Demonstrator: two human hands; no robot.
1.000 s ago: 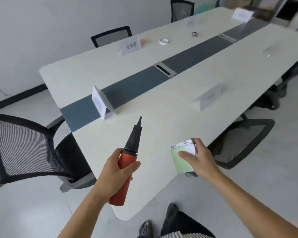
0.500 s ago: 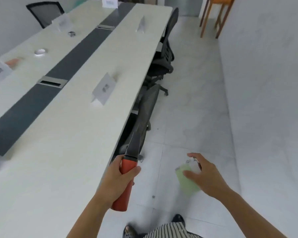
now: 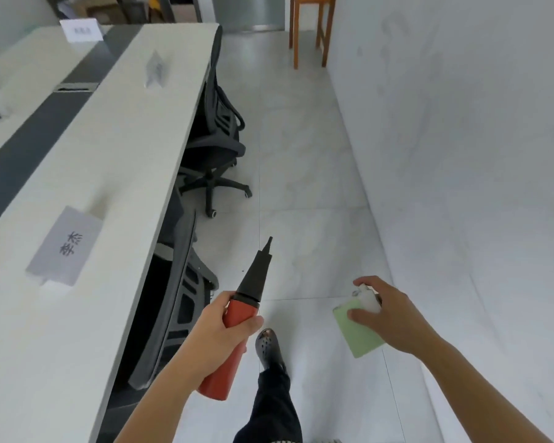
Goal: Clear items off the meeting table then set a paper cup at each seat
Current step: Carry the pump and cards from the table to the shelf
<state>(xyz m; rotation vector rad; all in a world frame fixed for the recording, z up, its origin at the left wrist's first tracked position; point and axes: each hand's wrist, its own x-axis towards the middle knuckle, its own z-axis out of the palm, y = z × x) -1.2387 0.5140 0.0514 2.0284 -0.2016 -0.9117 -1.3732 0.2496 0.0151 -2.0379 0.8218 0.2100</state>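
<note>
Both hands are full: left hand (image 3: 219,330) grips a red pump (image 3: 237,321) (black nozzle forward). Right hand (image 3: 387,314) clasps a green pad (image 3: 360,334), beside the counter (image 3: 109,174).

A person walks the tiled floor (image 3: 317,219) beside the long meeting surface (image 3: 115,161), left hand (image 3: 219,334) gripping a red-and-black hand pump (image 3: 237,321), right hand (image 3: 386,314) holding a green card pack (image 3: 360,337).

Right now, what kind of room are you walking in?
Most likely an office meeting room: a long white meeting table with folded name cards standing on it, and black swivel office chairs tucked along its edge.
</note>
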